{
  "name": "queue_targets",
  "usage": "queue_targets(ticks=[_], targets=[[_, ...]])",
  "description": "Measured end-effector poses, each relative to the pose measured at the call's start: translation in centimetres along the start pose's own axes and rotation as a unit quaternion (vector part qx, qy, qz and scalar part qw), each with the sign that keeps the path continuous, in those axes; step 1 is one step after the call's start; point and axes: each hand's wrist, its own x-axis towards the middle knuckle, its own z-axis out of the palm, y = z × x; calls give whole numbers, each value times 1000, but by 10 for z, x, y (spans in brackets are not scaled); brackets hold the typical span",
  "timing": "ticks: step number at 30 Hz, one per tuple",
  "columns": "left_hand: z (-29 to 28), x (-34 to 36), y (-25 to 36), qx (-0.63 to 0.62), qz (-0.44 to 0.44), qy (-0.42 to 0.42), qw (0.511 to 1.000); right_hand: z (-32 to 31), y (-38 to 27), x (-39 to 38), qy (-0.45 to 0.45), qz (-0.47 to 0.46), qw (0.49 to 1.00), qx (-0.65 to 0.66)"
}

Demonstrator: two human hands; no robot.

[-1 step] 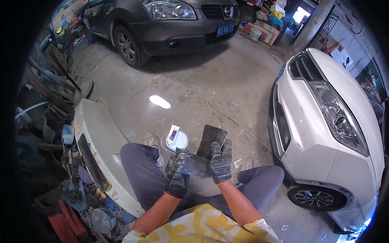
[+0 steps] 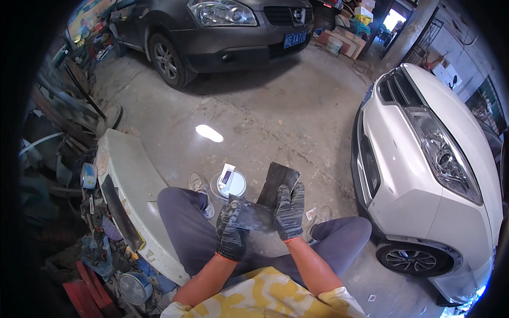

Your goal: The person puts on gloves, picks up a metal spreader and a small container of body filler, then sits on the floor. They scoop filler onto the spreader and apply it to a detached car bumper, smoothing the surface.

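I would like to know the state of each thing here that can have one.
Left hand: gloved, closed on left plate.
Left plate: held, smudged.
Right hand: gloved, closed on right plate.
Right plate: held, dark.
Grey car headlamp: unlit.
White car headlamp: unlit.
Off-white panel: detached, scuffed.

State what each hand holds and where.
Left hand: a dark rectangular plate, by its left end. Right hand: a second dark plate, by its lower right side.
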Motion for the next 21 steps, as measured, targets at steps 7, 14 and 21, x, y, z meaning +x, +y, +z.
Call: queue_targets(ticks=[7, 14, 21], targets=[[-22, 45, 5, 128, 13, -96, 987, -14, -12, 2, -200, 8, 977, 74], [-20, 34, 7, -108, -83, -67, 988, -12, -6, 8, -185, -57, 976, 96], [0, 8, 20, 230, -16, -54, 972, -8, -15, -2, -185, -24, 968, 169]])
